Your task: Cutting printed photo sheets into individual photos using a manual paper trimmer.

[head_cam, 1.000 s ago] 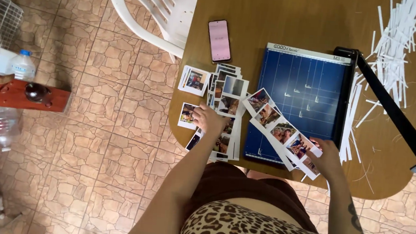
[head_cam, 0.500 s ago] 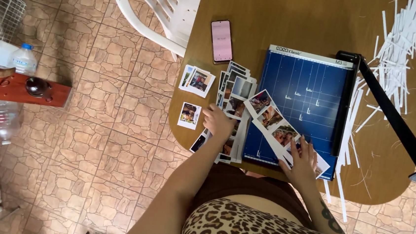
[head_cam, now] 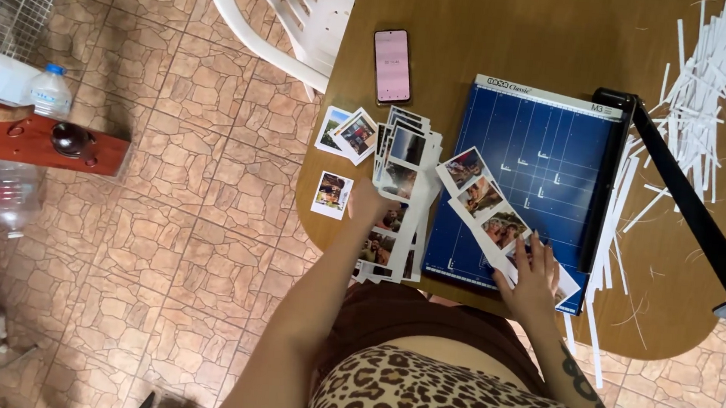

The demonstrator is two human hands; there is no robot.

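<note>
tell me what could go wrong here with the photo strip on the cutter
The photo strip lies askew on the blue cutter bed, so a cut could run crooked through a picture. The right hand presses the strip close to the cutting edge while the blade arm stands raised. The photo stack under the left hand could slide off the table edge.

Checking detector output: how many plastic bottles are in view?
2. One capped bottle stands on the left above the red wooden piece; one clear bottle lies below it. More may be hidden.
</note>
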